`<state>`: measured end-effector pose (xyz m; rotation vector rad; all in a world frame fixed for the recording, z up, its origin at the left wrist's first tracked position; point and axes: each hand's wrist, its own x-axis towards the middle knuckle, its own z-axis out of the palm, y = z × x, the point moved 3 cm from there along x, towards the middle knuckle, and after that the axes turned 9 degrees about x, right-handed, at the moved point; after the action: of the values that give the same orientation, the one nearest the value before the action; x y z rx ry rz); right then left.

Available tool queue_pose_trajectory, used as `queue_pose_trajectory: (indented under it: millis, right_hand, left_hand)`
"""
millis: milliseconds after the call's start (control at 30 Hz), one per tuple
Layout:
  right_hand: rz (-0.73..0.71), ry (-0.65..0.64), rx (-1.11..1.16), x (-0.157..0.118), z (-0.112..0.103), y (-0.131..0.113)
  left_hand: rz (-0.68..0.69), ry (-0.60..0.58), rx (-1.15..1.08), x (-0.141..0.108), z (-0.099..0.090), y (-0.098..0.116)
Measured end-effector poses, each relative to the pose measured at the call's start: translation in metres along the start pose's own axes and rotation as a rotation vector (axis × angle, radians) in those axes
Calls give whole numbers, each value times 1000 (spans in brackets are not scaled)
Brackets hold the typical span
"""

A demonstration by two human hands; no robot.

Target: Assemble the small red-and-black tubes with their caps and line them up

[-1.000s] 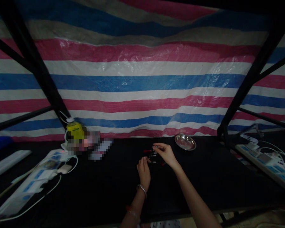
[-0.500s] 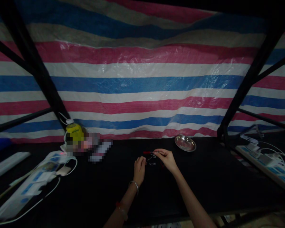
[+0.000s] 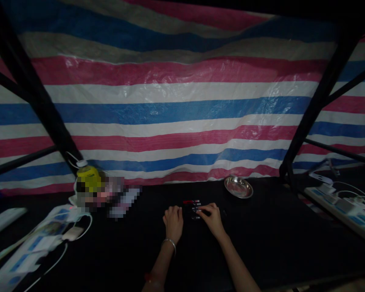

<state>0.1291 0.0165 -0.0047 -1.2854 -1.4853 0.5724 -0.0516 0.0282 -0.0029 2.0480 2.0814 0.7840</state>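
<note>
Several slim, short cylinders with shiny ends lie in a column on the black tabletop, looking like small batteries. The farthest is a red cylinder (image 3: 190, 201); nearer ones are dark, such as the dark cylinder (image 3: 196, 218). My right hand (image 3: 213, 221) reaches in from the right, thumb and index finger pinched at the end of a dark cylinder (image 3: 194, 209) in the middle of the column. Just left of the column, my left hand (image 3: 173, 224) rests palm down on the table, fingers loosely bent, with nothing visible in it. A bracelet circles that wrist.
A round metal dish (image 3: 239, 187) stands at the back right. To the left are a yellow bottle (image 3: 89, 177), blurred items and a power strip (image 3: 27, 247) with cables. Another power strip (image 3: 342, 209) lies far right. A striped sheet (image 3: 182, 109) hangs behind.
My left hand has drawn back leftward from the cylinders. My right hand has come down onto a dark cylinder, and the cylinders now show in a neater column. The view has shifted slightly.
</note>
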Motion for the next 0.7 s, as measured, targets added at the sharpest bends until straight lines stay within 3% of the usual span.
queue_pose_trajectory:
  millis: [333, 700]
  right_hand:
    - [15, -89, -150, 2, 2, 3]
    - [-7, -89, -191, -1, 2, 1]
  left_hand:
    - [-95, -46, 113, 0, -3, 2]
    - [-87, 29, 93, 0, -2, 0]
